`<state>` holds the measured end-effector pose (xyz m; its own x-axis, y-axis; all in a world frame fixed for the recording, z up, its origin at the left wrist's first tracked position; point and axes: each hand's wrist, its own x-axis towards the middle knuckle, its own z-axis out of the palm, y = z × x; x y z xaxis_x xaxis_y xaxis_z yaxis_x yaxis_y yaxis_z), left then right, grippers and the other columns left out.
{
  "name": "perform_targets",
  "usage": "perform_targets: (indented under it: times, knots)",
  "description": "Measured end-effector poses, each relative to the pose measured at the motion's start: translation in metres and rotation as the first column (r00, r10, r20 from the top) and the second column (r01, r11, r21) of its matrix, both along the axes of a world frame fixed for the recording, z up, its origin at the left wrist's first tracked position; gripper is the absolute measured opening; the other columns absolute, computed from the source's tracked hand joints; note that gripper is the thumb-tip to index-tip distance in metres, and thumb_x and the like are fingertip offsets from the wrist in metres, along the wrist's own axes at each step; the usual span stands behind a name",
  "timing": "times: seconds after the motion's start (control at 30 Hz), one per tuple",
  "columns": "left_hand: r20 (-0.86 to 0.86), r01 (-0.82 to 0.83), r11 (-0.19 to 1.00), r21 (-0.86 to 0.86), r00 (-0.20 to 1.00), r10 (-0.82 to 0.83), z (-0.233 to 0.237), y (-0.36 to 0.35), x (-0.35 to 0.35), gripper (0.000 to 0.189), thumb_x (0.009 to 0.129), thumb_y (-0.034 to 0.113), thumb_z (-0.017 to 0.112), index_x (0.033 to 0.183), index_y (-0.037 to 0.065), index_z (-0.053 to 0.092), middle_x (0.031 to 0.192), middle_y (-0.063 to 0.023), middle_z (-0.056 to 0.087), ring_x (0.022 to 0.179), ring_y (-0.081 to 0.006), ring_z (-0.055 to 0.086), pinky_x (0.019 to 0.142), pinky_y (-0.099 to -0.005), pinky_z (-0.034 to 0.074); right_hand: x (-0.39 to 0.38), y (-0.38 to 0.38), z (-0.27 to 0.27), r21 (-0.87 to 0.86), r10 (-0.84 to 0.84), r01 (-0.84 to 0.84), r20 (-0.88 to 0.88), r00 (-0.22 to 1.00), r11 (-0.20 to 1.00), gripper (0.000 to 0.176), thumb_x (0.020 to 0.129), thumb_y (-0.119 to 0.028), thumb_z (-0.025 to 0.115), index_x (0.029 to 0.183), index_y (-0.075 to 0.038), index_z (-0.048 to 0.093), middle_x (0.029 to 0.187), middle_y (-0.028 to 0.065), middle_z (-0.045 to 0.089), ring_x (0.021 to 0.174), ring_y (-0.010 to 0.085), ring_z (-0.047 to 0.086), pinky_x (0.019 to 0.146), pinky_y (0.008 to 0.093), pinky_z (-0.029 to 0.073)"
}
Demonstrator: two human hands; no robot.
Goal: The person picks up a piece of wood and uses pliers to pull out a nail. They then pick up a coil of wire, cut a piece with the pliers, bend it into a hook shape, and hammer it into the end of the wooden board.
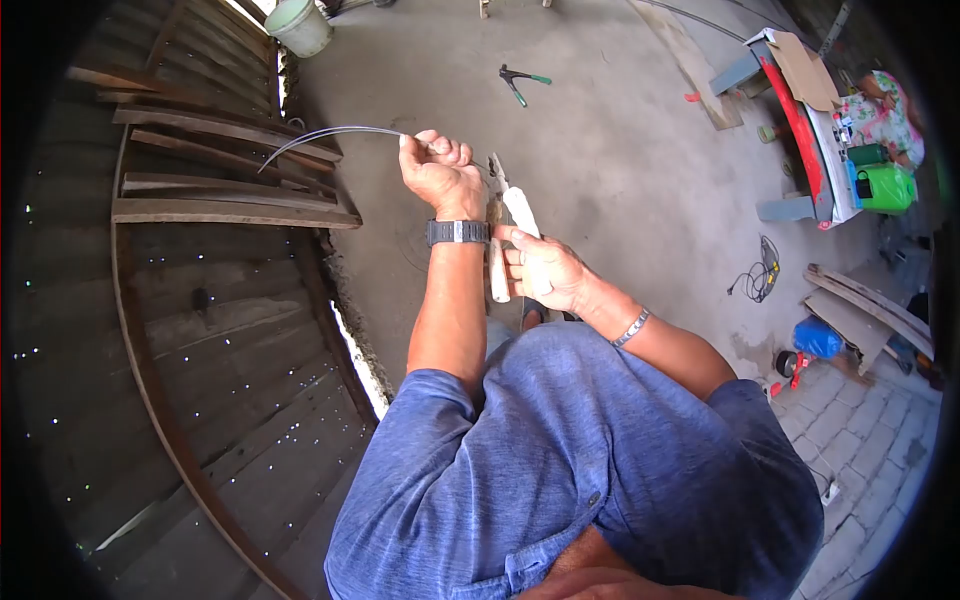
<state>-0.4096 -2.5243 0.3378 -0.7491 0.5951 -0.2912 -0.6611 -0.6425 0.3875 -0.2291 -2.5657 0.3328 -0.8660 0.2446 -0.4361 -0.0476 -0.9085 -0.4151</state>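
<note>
My left hand (445, 178), with a dark watch on its wrist, is raised and closed on a thin grey wire (340, 129). The wire comes out past the fingers and bends down to the left in a doubled curve. Lower and to the right, my right hand (556, 270) is wrapped round pliers (521, 212) with white handles. Their jaws point up, close beside my left hand. One handle lies across my palm and the other is under my fingertips. Whether the jaws touch the wire I cannot make out.
Green-handled pliers (524, 82) lie on the concrete floor ahead. A wooden plank wall (220, 350) with loose boards runs along the left. A pale bucket (299, 27) stands at top left. On the right are a table (800, 130), a seated person, a cable (764, 272) and a blue bag (818, 338).
</note>
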Motion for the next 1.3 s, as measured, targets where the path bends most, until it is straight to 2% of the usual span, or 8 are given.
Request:
perform_targets:
  times: [0.3,0.43,0.5,0.57,0.67,0.73,0.83,1.3]
  knots:
    - [0.078,-0.044,0.999,-0.028,0.996,0.046,-0.002,0.007,-0.005,0.035,0.092,0.032,0.044,0.068,0.009,0.050,0.053,-0.0007,0.040,0.042,-0.0130,0.033,0.040,-0.0279,0.026,-0.014,-0.005,-0.028,0.037,-0.080,0.075,0.149,0.986,0.996,0.039,0.094,-0.035,0.051,0.116,-0.003,0.050,0.109,0.0149,0.059,0.099,0.0259,0.060,0.082,0.0398,0.050]
    - [0.102,-0.064,0.997,-0.033,0.993,0.067,0.005,0.010,0.000,0.037,0.093,0.036,0.046,0.066,0.010,0.047,0.051,0.0009,0.036,0.042,-0.0121,0.029,0.041,-0.0276,0.024,-0.018,-0.004,-0.030,-0.154,-0.112,0.120,0.059,0.992,0.981,0.043,0.095,-0.036,0.045,0.115,0.002,0.051,0.114,0.0176,0.059,0.110,0.0292,0.055,0.099,0.0429,0.040]
    - [0.051,-0.011,0.998,0.069,0.999,0.007,-0.009,0.007,-0.002,0.037,0.093,0.036,0.046,0.066,0.010,0.047,0.050,0.0016,0.032,0.041,-0.0118,0.028,0.040,-0.0273,0.022,-0.015,-0.006,-0.017,-0.296,-0.112,0.097,-0.036,0.993,0.950,0.045,0.094,-0.037,0.046,0.117,0.002,0.050,0.117,0.0172,0.058,0.113,0.0296,0.053,0.100,0.0438,0.039]
    - [0.104,-0.043,0.999,0.007,0.994,0.043,-0.001,0.009,0.003,0.035,0.094,0.033,0.045,0.067,0.010,0.047,0.049,0.0024,0.032,0.040,-0.0102,0.028,0.039,-0.0255,0.022,-0.013,-0.003,-0.038,-0.363,-0.035,0.008,-0.068,0.997,0.932,0.054,0.090,-0.044,0.050,0.118,0.002,0.050,0.119,0.0165,0.057,0.112,0.0306,0.053,0.101,0.0433,0.038]
    - [0.110,-0.040,0.996,0.075,0.993,0.032,0.006,0.011,0.002,0.035,0.093,0.033,0.046,0.068,0.010,0.048,0.050,0.0017,0.034,0.040,-0.0105,0.029,0.039,-0.0255,0.023,-0.015,0.000,-0.038,-0.305,0.050,-0.075,-0.091,0.995,0.949,0.064,0.084,-0.053,0.056,0.117,0.002,0.050,0.118,0.0160,0.058,0.112,0.0312,0.053,0.100,0.0457,0.037]
    - [0.152,-0.082,0.996,-0.043,0.984,0.087,0.010,0.009,0.001,0.035,0.090,0.035,0.050,0.066,0.009,0.048,0.049,0.0008,0.034,0.041,-0.0116,0.029,0.040,-0.0268,0.022,-0.018,-0.005,-0.033,-0.283,0.065,-0.073,-0.037,0.997,0.956,0.070,0.080,-0.057,0.060,0.118,0.001,0.051,0.117,0.0152,0.058,0.111,0.0315,0.053,0.099,0.0496,0.037]
    - [0.140,-0.036,0.999,-0.004,0.990,0.037,0.010,0.008,0.004,0.036,0.089,0.035,0.051,0.067,0.008,0.051,0.049,-0.0011,0.039,0.040,-0.0130,0.031,0.039,-0.0271,0.024,-0.017,-0.010,-0.034,-0.209,0.055,-0.066,-0.057,0.997,0.976,0.070,0.079,-0.057,0.061,0.118,-0.001,0.051,0.116,0.0146,0.058,0.111,0.0317,0.053,0.097,0.0525,0.036]
    - [0.126,0.017,0.999,-0.027,0.992,-0.014,0.004,0.023,0.023,0.036,0.092,0.035,0.047,0.066,0.010,0.049,0.051,-0.0001,0.040,0.041,-0.0127,0.032,0.040,-0.0267,0.025,-0.006,-0.010,-0.035,-0.092,-0.092,0.098,0.061,0.994,0.991,0.046,0.090,-0.044,0.047,0.117,-0.008,0.053,0.108,0.0094,0.063,0.096,0.0255,0.061,0.078,0.0457,0.047]
